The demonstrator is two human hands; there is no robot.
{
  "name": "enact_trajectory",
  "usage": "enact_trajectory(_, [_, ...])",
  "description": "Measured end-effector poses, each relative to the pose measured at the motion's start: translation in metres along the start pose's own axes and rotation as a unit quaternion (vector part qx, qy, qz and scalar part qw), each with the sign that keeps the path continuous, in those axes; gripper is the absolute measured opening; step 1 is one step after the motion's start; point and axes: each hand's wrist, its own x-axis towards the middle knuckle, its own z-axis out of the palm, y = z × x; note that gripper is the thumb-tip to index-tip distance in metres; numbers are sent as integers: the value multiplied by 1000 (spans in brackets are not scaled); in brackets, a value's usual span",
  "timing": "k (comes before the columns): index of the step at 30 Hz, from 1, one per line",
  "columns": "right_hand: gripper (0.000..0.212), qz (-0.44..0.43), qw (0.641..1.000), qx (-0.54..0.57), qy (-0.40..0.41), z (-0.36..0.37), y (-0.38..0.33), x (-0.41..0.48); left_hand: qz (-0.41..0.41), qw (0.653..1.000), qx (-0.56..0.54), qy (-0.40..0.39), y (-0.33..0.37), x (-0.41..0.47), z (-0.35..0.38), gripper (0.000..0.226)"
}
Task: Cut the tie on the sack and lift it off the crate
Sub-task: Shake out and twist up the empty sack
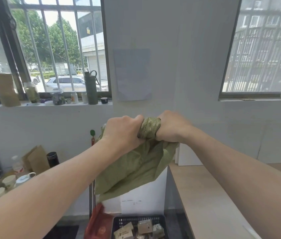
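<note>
A green woven sack (133, 168) hangs in the air at chest height, limp and flat. My left hand (124, 131) and my right hand (170, 126) both grip its bunched top, side by side, knuckles up. Directly below, at the bottom edge of the view, stands a dark plastic crate (119, 221) holding several tan wrapped blocks. The sack's lower edge is well above the crate and does not touch it. No tie or cutting tool is visible.
An orange-red bag (98, 223) lies against the crate's left side. A wooden table (205, 195) runs along the right. At the left a low surface holds cups, a teapot and a dark flask (52, 159). Jars and a green bottle (91, 88) line the windowsill.
</note>
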Motion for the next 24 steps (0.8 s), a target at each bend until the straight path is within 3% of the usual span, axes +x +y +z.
enact_trajectory(6, [20, -48, 999, 1, 14, -1, 2, -12, 2, 999, -39, -30, -5, 4, -6, 18])
enact_trajectory(8, [43, -98, 990, -68, 72, 0, 3, -16, -21, 995, -85, -49, -7, 7, -6, 19])
enact_trajectory(11, [90, -164, 940, -236, 186, 6, 2, -21, -72, 981, -163, -80, -11, 14, -8, 25])
enact_trajectory(14, [117, -177, 909, -296, 235, 15, -2, -24, -108, 953, -259, -117, -18, 20, -13, 36])
enact_trajectory(16, [111, -164, 904, -294, 261, 21, -2, -22, -114, 915, -351, -164, -18, 20, -20, 38])
enact_trajectory(20, [60, -179, 889, -279, 315, 21, -2, -17, -100, 841, -476, -237, -13, 14, -33, 25])
enact_trajectory(24, [42, -197, 885, -267, 326, 21, -5, -17, -92, 823, -490, -271, -14, 9, -30, 20])
